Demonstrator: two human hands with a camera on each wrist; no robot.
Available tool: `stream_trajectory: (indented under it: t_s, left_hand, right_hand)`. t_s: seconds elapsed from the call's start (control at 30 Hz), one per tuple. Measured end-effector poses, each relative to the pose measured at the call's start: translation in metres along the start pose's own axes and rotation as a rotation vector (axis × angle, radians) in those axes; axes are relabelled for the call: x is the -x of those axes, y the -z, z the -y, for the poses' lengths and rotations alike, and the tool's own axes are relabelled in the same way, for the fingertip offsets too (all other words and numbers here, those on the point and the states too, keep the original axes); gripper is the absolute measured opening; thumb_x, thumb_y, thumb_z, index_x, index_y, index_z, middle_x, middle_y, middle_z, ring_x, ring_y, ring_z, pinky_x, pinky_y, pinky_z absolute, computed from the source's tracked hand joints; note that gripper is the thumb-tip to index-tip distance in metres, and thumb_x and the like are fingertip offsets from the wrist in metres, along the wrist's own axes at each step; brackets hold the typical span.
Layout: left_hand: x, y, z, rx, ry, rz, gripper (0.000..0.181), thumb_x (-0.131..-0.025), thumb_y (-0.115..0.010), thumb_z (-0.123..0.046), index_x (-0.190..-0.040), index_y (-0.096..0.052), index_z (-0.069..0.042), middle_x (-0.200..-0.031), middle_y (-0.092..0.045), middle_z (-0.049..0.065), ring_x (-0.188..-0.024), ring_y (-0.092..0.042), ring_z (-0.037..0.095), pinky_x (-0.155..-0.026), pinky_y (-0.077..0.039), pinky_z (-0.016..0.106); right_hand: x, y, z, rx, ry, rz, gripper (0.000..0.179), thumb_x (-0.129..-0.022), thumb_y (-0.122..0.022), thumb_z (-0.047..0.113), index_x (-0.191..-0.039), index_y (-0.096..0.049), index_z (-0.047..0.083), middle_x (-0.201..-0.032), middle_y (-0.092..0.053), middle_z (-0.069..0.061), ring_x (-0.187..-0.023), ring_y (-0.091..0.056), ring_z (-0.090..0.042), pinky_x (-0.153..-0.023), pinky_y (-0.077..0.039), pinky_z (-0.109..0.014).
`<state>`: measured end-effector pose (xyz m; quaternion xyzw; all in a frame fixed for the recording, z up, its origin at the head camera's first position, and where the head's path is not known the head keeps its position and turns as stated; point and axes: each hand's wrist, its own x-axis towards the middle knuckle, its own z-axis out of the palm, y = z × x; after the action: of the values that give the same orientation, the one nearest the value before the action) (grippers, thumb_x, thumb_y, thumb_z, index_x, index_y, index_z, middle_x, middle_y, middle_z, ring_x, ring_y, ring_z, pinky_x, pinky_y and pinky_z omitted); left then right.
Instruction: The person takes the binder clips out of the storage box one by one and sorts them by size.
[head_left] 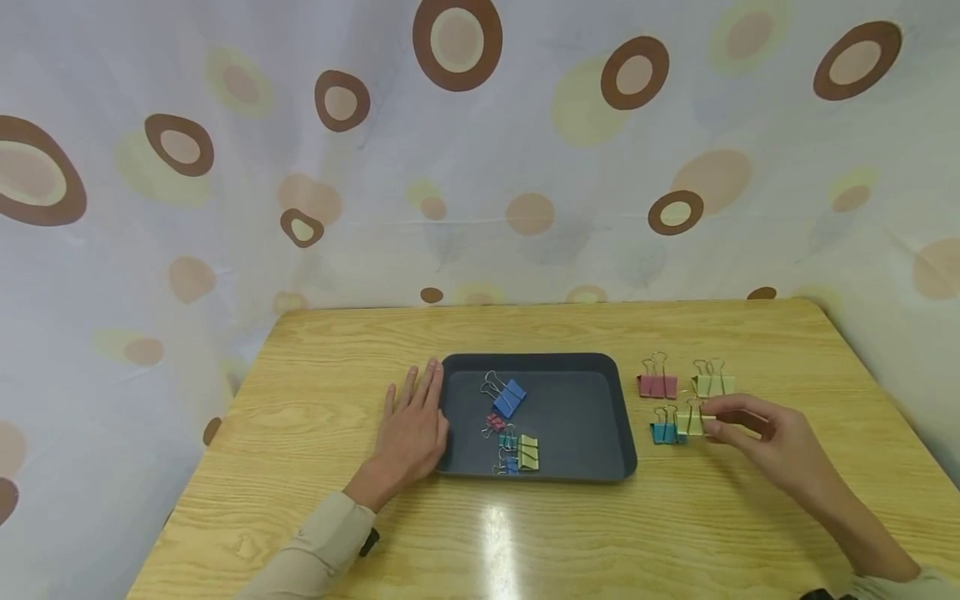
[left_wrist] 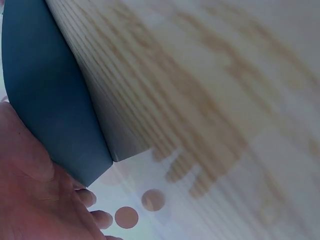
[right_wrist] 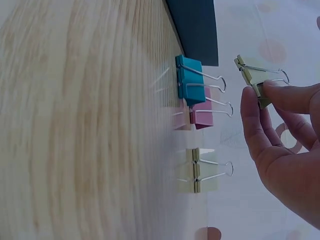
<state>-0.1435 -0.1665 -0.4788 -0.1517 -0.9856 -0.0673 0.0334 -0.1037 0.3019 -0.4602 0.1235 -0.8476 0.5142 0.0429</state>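
Observation:
Between thumb and fingers, my right hand [head_left: 780, 442] pinches a yellow binder clip [head_left: 690, 424]. The right wrist view shows that clip raised off the table, its wire handles pointing away. Just beyond it stand a teal binder clip [right_wrist: 191, 81], a pink binder clip [right_wrist: 202, 114] and a second yellow binder clip [right_wrist: 196, 171]. My left hand [head_left: 411, 435] lies with straight fingers along the left side of a dark grey tray [head_left: 577, 425]. Inside the tray, toward its left, are a large blue binder clip [head_left: 509, 398], a yellow binder clip [head_left: 528, 453] and several small clips.
The tray sits mid-table on a wood-grain table [head_left: 315, 417]. A pale curtain [head_left: 480, 167] with brown and yellow spots hangs behind the table's far edge. Right of the tray, the standing clips are grouped close together.

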Motion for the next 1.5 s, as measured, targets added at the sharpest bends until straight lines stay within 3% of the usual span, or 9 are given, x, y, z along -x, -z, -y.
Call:
stream_trajectory:
  t_s: [0.23, 0.43, 0.53, 0.77, 1.07, 1.5]
  left_hand:
    - [0.000, 0.001, 0.001, 0.005, 0.006, 0.010, 0.064, -0.106, -0.040, -0.020, -0.164, -0.017, -0.003, -0.171, -0.016, 0.011, -0.155, -0.017, 0.037, -0.120, -0.018, 0.062]
    - [0.000, 0.000, 0.001, -0.008, 0.006, 0.019, 0.064, -0.106, -0.040, -0.020, -0.164, -0.017, -0.003, -0.171, -0.015, 0.010, -0.156, -0.016, 0.036, -0.120, -0.019, 0.062]
    - [0.000, -0.001, 0.001, -0.001, 0.011, 0.029, 0.065, -0.106, -0.039, -0.021, -0.164, -0.016, -0.004, -0.171, -0.014, 0.010, -0.156, -0.015, 0.036, -0.121, -0.018, 0.062]
    - [0.000, -0.001, 0.001, 0.012, 0.019, 0.040, 0.065, -0.107, -0.038, -0.020, -0.165, -0.015, -0.004, -0.172, -0.013, 0.010, -0.156, -0.014, 0.035, -0.121, -0.016, 0.062]
    - [0.001, 0.000, 0.001, 0.031, 0.021, 0.035, 0.065, -0.106, -0.039, -0.020, -0.164, -0.016, -0.003, -0.171, -0.014, 0.011, -0.156, -0.015, 0.036, -0.120, -0.016, 0.063]
    - [-0.001, -0.001, 0.000, 0.025, 0.008, 0.015, 0.065, -0.106, -0.040, -0.020, -0.164, -0.016, -0.003, -0.171, -0.015, 0.011, -0.156, -0.016, 0.036, -0.120, -0.018, 0.063]
  right_hand:
    - [0.000, 0.014, -0.006, -0.030, -0.058, 0.000, 0.022, -0.098, -0.067, 0.002, -0.118, -0.069, -0.005, -0.108, -0.074, 0.007, -0.092, -0.073, -0.004, -0.077, -0.057, -0.019]
    - [0.000, 0.022, -0.017, -0.161, -0.096, 0.024, 0.024, -0.098, -0.064, -0.002, -0.121, -0.067, -0.009, -0.107, -0.074, 0.003, -0.092, -0.075, -0.009, -0.077, -0.060, -0.029]
    - [0.000, 0.026, -0.024, -0.170, -0.122, 0.019, 0.025, -0.098, -0.066, -0.001, -0.121, -0.067, -0.009, -0.109, -0.074, 0.007, -0.092, -0.075, -0.008, -0.077, -0.060, -0.030]
    - [0.001, 0.033, -0.036, -0.089, -0.168, 0.021, 0.022, -0.097, -0.068, 0.002, -0.117, -0.071, -0.008, -0.109, -0.073, 0.019, -0.095, -0.071, 0.002, -0.073, -0.059, -0.025]
    - [0.001, 0.035, -0.041, 0.082, -0.198, 0.044, 0.025, -0.096, -0.073, 0.011, -0.114, -0.073, -0.007, -0.101, -0.076, 0.007, -0.086, -0.071, 0.000, -0.069, -0.056, -0.020]
    - [0.005, 0.038, -0.047, 0.188, -0.077, 0.027, 0.015, -0.095, -0.071, 0.003, -0.108, -0.073, -0.004, -0.095, -0.074, 0.005, -0.084, -0.068, 0.003, -0.068, -0.054, -0.015]
